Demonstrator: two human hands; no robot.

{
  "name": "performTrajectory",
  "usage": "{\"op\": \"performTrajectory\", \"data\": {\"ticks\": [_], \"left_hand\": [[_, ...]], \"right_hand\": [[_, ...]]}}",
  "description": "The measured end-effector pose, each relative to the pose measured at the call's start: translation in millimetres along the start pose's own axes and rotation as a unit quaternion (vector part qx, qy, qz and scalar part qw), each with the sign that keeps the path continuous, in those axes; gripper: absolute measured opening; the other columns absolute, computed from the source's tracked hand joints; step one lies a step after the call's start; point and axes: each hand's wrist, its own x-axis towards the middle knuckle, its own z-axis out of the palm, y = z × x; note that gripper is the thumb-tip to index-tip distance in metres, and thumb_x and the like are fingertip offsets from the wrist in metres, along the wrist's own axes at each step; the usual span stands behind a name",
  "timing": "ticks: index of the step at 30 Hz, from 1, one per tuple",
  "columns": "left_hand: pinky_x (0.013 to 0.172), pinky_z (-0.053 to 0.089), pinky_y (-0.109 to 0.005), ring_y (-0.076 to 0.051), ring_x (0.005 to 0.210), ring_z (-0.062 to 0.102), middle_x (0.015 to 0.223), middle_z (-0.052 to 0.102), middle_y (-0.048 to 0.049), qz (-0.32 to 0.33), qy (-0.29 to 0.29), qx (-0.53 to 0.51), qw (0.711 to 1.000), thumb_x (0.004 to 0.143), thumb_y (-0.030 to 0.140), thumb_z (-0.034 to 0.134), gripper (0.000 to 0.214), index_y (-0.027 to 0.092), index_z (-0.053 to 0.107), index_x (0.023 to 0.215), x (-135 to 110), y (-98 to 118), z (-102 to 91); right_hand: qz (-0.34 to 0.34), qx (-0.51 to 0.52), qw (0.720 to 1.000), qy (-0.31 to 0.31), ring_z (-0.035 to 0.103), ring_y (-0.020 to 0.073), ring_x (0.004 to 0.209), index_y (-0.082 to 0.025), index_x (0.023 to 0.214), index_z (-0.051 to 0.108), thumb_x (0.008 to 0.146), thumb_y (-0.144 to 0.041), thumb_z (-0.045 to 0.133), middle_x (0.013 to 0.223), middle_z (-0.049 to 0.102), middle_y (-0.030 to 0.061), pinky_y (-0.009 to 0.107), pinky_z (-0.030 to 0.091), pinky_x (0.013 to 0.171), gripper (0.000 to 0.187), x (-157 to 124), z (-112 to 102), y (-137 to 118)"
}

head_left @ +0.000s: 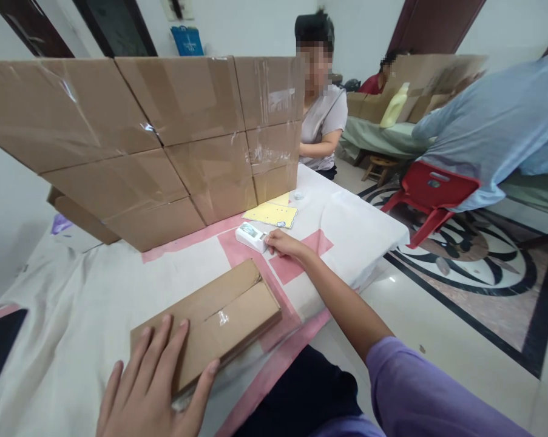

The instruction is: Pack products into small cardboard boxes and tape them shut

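A flat brown cardboard box (214, 318) lies on the table near me, its top flaps meeting in a seam with a bit of shiny tape on it. Over its near left end rests my left hand (153, 382), fingers spread and stretched out. My right hand (280, 243) reaches forward across the table, its fingers closed at the right end of a small white box (250, 235) with a picture on top. Just beyond that box lies a yellow sheet (274, 213) with a small item on its edge.
A tall wall of taped cardboard boxes (201, 139) stands across the far side of the table (346, 224). Behind its right end sits a person (323, 121). To the right are a red chair (437, 188) with another person and a yellow bottle (395, 106). A dark flat object (0, 346) lies left.
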Motion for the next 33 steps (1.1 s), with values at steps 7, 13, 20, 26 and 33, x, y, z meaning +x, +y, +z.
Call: {"op": "performTrajectory", "data": {"ticks": [7, 13, 20, 26, 33], "left_hand": [[0.121, 0.032, -0.061, -0.037, 0.151, 0.040, 0.160, 0.049, -0.0100, 0.004, 0.025, 0.003, 1.000, 0.097, 0.054, 0.046, 0.064, 0.032, 0.038, 0.157, 2.6, 8.2, -1.0], [0.123, 0.033, -0.055, -0.032, 0.149, 0.044, 0.157, 0.054, -0.0086, -0.020, 0.038, 0.009, 0.999, 0.100, 0.052, 0.046, 0.054, 0.027, 0.054, 0.147, 5.2, 18.6, -4.8], [0.123, 0.033, -0.055, -0.031, 0.150, 0.044, 0.157, 0.053, -0.0087, -0.034, 0.037, 0.020, 0.999, 0.102, 0.051, 0.046, 0.052, 0.025, 0.056, 0.145, 5.8, 23.0, -7.7], [0.122, 0.034, -0.055, -0.031, 0.150, 0.043, 0.158, 0.053, -0.0096, -0.030, 0.024, 0.032, 0.999, 0.102, 0.050, 0.046, 0.052, 0.023, 0.056, 0.145, 6.5, 26.0, -11.1], [0.118, 0.038, -0.056, -0.031, 0.149, 0.045, 0.160, 0.049, -0.0067, 0.005, 0.014, 0.066, 0.998, 0.102, 0.047, 0.049, 0.049, 0.029, 0.056, 0.147, 8.1, 17.7, -11.5]], "right_hand": [[-0.004, 0.015, 1.000, -0.009, 0.049, 0.0055, 0.036, -0.019, 0.077, 0.049, 0.102, -0.027, 0.059, 0.069, 0.070, -0.0016, 0.018, 0.043, 0.038, 0.028, -1.3, 1.0, 3.3], [0.004, -0.003, 1.000, -0.005, 0.057, 0.0061, 0.052, -0.013, 0.092, 0.062, 0.103, -0.033, 0.062, 0.078, 0.067, -0.0016, 0.018, 0.050, 0.049, 0.023, -7.0, 1.5, -0.9], [0.036, -0.028, 0.999, 0.001, 0.069, 0.0170, 0.089, -0.014, 0.121, 0.065, 0.102, -0.036, 0.065, 0.111, 0.069, 0.0069, 0.034, 0.062, 0.076, 0.029, -5.3, 7.8, -7.1], [0.034, -0.009, 0.999, 0.029, 0.069, 0.0179, 0.092, -0.015, 0.122, 0.065, 0.101, -0.037, 0.065, 0.113, 0.068, 0.0070, 0.035, 0.062, 0.078, 0.030, -18.6, 12.9, -10.3], [-0.048, 0.066, 0.996, 0.040, 0.045, 0.0073, 0.046, -0.019, 0.085, 0.051, 0.103, -0.035, 0.055, 0.062, 0.059, -0.0039, 0.018, 0.033, 0.046, 0.024, -78.6, 14.8, -17.0]]}}
